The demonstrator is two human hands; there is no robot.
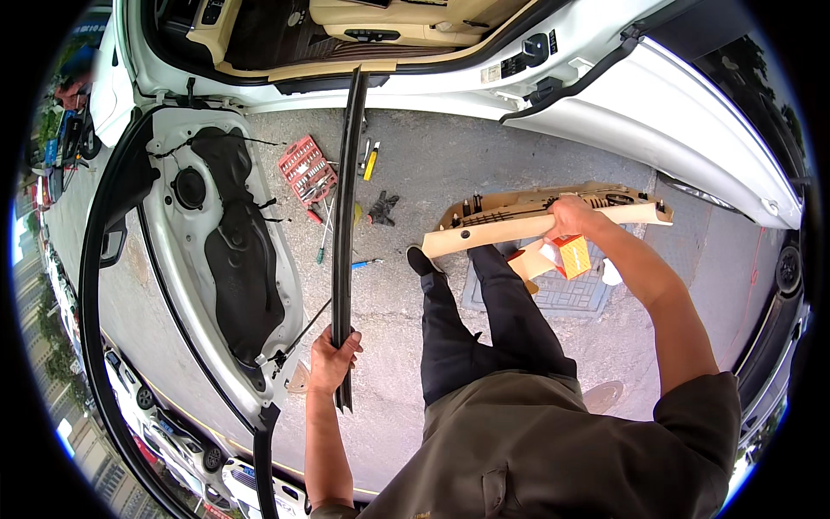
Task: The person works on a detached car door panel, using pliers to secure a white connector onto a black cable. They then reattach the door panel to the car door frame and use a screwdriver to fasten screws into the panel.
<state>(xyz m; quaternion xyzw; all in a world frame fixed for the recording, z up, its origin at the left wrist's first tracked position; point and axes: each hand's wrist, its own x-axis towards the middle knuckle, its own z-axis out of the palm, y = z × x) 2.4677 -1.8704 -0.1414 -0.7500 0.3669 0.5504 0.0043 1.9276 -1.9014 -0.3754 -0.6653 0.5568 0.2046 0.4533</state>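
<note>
My left hand (pixel 335 359) is closed around the lower part of a long, narrow black trim strip (pixel 347 216). The strip stands out ahead of me, its far end overlapping the car's sill in the picture. Over on the right, my right hand (pixel 572 216) grips the upper edge of a beige interior trim panel (pixel 501 230), with its fingers partly hidden. Dark clips show along the panel's back, and its left end is near my shoe. To the left of the strip is an open white car door (pixel 281 272), its inner side bare with a black liner and a round speaker.
A red socket set (pixel 304 166), a green-handled screwdriver (pixel 321 254), a yellow tool (pixel 371 162), a blue tool (pixel 367 263) and dark gloves (pixel 382 208) lie on the pavement. Below the beige panel sits an orange box (pixel 573 258). The white car body (pixel 432 97) spans the far side.
</note>
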